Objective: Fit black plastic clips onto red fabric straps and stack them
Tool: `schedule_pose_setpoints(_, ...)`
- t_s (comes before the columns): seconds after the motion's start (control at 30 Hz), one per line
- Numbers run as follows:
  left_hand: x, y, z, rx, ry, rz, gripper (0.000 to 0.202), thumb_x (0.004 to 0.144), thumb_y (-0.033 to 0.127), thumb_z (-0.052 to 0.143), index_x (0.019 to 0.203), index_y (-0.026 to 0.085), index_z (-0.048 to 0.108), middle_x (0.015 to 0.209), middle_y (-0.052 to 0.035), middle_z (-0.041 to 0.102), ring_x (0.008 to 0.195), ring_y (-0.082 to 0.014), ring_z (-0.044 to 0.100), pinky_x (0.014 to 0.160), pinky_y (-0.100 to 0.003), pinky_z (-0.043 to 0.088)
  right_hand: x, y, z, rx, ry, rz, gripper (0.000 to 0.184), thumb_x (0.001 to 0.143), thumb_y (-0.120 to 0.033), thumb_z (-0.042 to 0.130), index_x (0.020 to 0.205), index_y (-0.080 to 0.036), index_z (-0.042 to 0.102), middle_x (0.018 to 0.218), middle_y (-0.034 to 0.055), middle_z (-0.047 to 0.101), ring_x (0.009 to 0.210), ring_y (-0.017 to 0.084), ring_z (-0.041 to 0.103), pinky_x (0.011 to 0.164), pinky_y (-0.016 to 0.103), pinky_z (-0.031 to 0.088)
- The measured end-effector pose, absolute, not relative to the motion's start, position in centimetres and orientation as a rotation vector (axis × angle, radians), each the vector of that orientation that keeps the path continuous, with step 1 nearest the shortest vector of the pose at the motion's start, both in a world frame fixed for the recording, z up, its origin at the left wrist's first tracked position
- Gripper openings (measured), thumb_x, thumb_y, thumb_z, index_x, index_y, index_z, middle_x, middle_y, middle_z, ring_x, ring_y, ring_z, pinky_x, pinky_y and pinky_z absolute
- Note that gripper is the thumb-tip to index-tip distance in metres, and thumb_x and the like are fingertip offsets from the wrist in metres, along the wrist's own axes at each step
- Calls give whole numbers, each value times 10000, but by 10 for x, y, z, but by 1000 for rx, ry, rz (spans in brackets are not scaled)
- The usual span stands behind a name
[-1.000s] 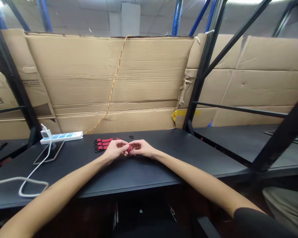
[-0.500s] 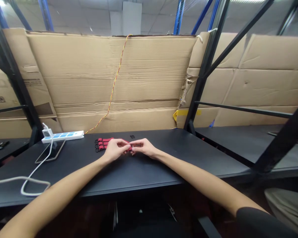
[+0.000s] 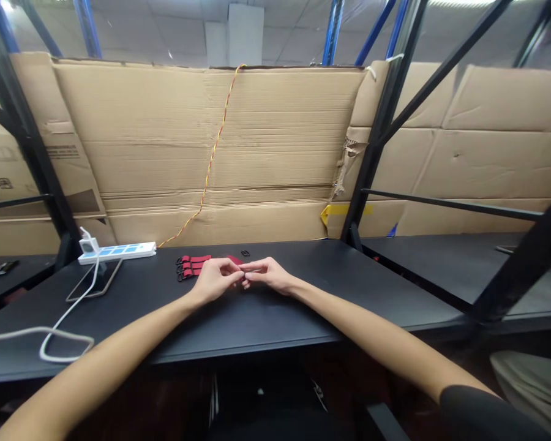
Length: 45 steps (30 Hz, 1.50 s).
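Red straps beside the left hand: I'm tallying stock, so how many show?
3: far strap, middle strap and near strap, side by side. The left hand may hide more; red material also shows beyond it.

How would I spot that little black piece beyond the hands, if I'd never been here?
Start from the tall cardboard wall and drop down to the black table before it. Just beyond where the left hand and right hand meet lies a small black piece. Unlike the neighbouring red straps with black fittings, it shows no red.
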State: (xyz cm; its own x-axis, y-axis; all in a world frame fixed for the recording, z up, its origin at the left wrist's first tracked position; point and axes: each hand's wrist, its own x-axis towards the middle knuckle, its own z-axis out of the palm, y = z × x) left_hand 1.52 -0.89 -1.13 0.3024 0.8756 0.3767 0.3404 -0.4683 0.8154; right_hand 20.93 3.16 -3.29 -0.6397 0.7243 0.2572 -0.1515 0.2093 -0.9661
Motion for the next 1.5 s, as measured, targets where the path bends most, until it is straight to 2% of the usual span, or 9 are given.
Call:
schedule_pose_setpoints(0.23, 15, -6, -12, 2220, 1072, 1259, 413, 628, 348, 777, 968, 170, 626, 989, -75, 673, 751, -177, 640, 673, -297, 515, 205, 32, -30, -575, -1621, 1523, 430, 585, -275, 823, 958, -150, 650, 742, 17, 678, 633, 140, 636, 664, 309, 523)
schedule_pose_setpoints(0.4, 15, -9, -11, 2328, 998, 1312, 249, 725, 310, 696, 914, 184, 596, 1102, -82, 662, 1026, -219, 612, 919, -361, 453, 205, 32, -23, -576, -1551, 1507, 402, 555, -268, 836, 847, -160, 582, 702, 3, 665, 601, 110, 601, 620, 257, 481)
schedule_pose_setpoints(0.63, 11, -7, -7, 2288, 1110, 1242, 283, 728, 362, 689, 906, 178, 566, 853, -32, 679, 780, -177, 632, 745, -300, 488, 209, 36, -23, -588, -1500, 1473, 421, 543, -253, 839, 839, -176, 550, 695, -18, 645, 598, 92, 576, 586, 220, 436)
schedule_pose_setpoints(0.97, 10, -3, -12, 2231, 1272, 1233, 378, 645, 390, 769, 957, 182, 713, 959, -60, 726, 883, -240, 658, 858, -340, 474, 211, 36, -23, -628, -1569, 1453, 396, 575, -241, 806, 878, -180, 557, 711, -7, 650, 589, 97, 566, 552, 218, 407)
schedule_pose_setpoints(1.07, 9, 1, -15, 2278, 1249, 1181, 363, 698, 411, 725, 994, 201, 716, 983, -57, 725, 896, -238, 655, 854, -334, 472, 210, 41, -25, -678, -1594, 1422, 352, 583, -220, 758, 870, -177, 559, 690, -15, 635, 558, 95, 542, 540, 223, 404)
schedule_pose_setpoints(1.2, 2, 8, -20, 2454, 1311, 1028, 291, 849, 378, 541, 1009, 212, 719, 930, -63, 712, 842, -212, 636, 791, -308, 468, 224, 61, -28, -967, -1600, 1155, 184, 624, -211, 620, 798, -179, 569, 570, -42, 560, 472, 94, 471, 513, 240, 391)
schedule_pose_setpoints(1.3, -3, 12, -24, 2588, 1373, 865, 267, 851, 335, 522, 938, 212, 742, 835, -66, 662, 756, -193, 606, 710, -277, 452, 243, 76, -27, -1203, -1700, 844, 109, 644, -201, 579, 749, -169, 586, 557, -26, 558, 500, 112, 487, 532, 249, 389)
schedule_pose_setpoints(1.4, -3, 11, -28, 2632, 1285, 808, 267, 861, 319, 506, 898, 220, 751, 822, -61, 611, 706, -171, 577, 683, -263, 442, 252, 82, -25, -1389, -1926, 316, 167, 703, -232, 574, 838, -158, 639, 721, 37, 645, 668, 158, 574, 664, 279, 437)
schedule_pose_setpoints(1.5, 1, 8, -29, 2649, 1172, 789, 281, 883, 315, 481, 928, 224, 743, 823, -58, 590, 716, -165, 564, 699, -265, 442, 243, 83, -23, -1292, -2159, 35, 301, 811, -302, 537, 1051, -152, 637, 1027, 108, 659, 922, 208, 602, 845, 325, 435)
